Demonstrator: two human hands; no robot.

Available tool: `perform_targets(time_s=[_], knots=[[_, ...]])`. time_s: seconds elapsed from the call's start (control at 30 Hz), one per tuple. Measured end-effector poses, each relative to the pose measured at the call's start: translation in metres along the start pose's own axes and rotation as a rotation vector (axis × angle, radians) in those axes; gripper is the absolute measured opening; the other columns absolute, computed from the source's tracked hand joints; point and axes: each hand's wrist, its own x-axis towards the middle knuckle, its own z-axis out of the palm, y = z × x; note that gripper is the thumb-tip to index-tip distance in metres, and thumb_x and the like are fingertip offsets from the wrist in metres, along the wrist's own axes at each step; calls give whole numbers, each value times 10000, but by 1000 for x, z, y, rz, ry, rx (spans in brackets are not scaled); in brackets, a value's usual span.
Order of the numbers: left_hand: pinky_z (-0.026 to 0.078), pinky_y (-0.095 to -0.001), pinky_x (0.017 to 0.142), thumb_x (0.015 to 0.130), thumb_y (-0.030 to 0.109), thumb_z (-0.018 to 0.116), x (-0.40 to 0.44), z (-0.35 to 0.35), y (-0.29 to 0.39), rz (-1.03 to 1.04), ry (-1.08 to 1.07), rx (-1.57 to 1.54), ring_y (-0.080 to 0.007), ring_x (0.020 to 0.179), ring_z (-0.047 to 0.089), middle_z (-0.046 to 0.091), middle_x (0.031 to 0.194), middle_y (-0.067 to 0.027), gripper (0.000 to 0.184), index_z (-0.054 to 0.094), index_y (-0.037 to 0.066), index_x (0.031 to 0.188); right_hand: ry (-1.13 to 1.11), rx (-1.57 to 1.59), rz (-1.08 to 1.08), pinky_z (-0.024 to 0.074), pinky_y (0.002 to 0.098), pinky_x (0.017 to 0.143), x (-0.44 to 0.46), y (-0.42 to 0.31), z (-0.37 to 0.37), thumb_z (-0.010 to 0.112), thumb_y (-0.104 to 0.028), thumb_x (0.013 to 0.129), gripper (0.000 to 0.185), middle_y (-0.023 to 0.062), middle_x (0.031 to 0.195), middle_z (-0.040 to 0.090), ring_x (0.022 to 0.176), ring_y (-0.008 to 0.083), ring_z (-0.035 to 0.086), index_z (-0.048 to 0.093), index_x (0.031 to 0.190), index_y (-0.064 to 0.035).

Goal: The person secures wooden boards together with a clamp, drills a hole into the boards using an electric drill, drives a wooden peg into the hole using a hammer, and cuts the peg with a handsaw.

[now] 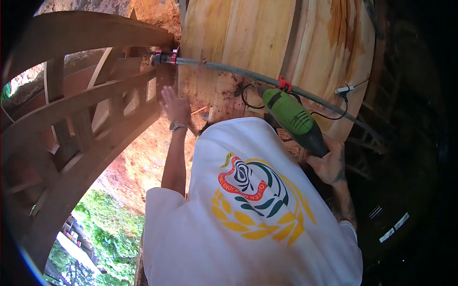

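My right hand (pixel 329 162) is wrapped around the black rear end of a green corded power tool (pixel 291 114). The tool's front points up and left, close to a red clamp part (pixel 285 85) on a long metal pipe clamp (pixel 238 71). Its exact kind is not clear from this angle. My left hand (pixel 175 106), with a watch (pixel 178 126) at the wrist, has its fingers spread beside the lower left edge of the wooden boards (pixel 234 33). Whether it touches the wood I cannot tell.
A slatted wooden frame (pixel 81 121) stands along the left, near the clamp's other red end (pixel 173 56). A black cord (pixel 329 116) runs to a white connector (pixel 344 89) on the boards. Reddish ground (pixel 136 159) and green plants (pixel 107 229) lie below left.
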Motion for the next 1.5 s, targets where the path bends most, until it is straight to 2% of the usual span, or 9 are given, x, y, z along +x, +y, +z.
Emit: perform_targets(time_s=[0.27, 0.43, 0.53, 0.63, 0.73, 0.83, 0.93, 1.1, 1.5], knots=[[127, -562, 1217, 981, 439, 494, 0, 4, 116, 484, -93, -129, -349, 1536, 129, 174, 1641, -225, 790, 238, -55, 1542, -21, -5, 4, 528, 374, 687, 3, 3, 3, 675, -83, 670, 301, 192, 745, 655, 692, 307, 688, 680, 952, 24], [144, -527, 1226, 958, 365, 521, -28, 6, 114, 676, -162, -45, -308, 1538, 153, 196, 1649, -179, 757, 248, -16, 1552, -39, -24, -40, 539, 392, 725, 6, 0, 6, 683, -93, 673, 345, 219, 819, 674, 781, 363, 704, 671, 1001, 15], [265, -508, 1180, 946, 249, 533, -45, -1, 90, 907, -210, -238, -302, 1438, 378, 454, 1515, -174, 544, 472, 49, 1449, -49, -24, -73, 545, 407, 747, 15, -2, 15, 686, -101, 671, 393, 222, 864, 680, 831, 391, 699, 663, 1048, 9], [336, -484, 1127, 917, 155, 555, -53, -17, 68, 903, -476, -407, -292, 1287, 532, 611, 1334, -146, 401, 605, 81, 1308, -78, -82, -117, 548, 422, 763, 28, -7, 26, 683, -106, 669, 438, 226, 908, 680, 870, 412, 686, 655, 1091, 5], [420, -476, 1039, 884, 118, 586, -45, -77, 82, 580, -349, -634, -319, 1151, 598, 677, 1141, -154, 295, 660, 57, 1163, -99, -87, -137, 548, 433, 778, 49, -21, 39, 678, -112, 671, 462, 230, 934, 677, 892, 420, 676, 651, 1118, 0], [466, -431, 979, 911, 101, 584, -37, -130, 115, 517, -136, -992, -351, 1138, 600, 647, 1207, -178, 269, 634, 12, 1159, -147, -138, -153, 549, 432, 792, 65, -27, 41, 676, -110, 673, 479, 236, 959, 678, 911, 413, 679, 647, 1138, 2], [469, -463, 946, 911, 408, 603, -28, -172, 146, 641, 46, -1290, -369, 1102, 590, 613, 1199, -215, 466, 617, -5, 1126, -166, -183, -177, 552, 431, 794, 76, -35, 43, 700, -99, 677, 477, 245, 977, 680, 917, 404, 689, 643, 1136, 18], [482, -451, 905, 818, 492, 671, -12, -190, 184, 954, 52, -1241, -340, 1012, 624, 663, 1098, -142, 496, 654, 58, 1058, -124, -182, -327, 558, 422, 764, 86, -46, 49, 782, -109, 722, 452, 246, 966, 683, 912, 398, 700, 630, 1121, 40], [516, -385, 747, 690, 414, 776, 0, -172, 189, 754, 151, -1440, -279, 837, 667, 688, 940, -75, 419, 681, 95, 944, -188, -215, -123, 535, 379, 680, 105, -75, 53, 749, -138, 786, 289, 227, 840, 681, 809, 363, 722, 648, 1010, 14]])
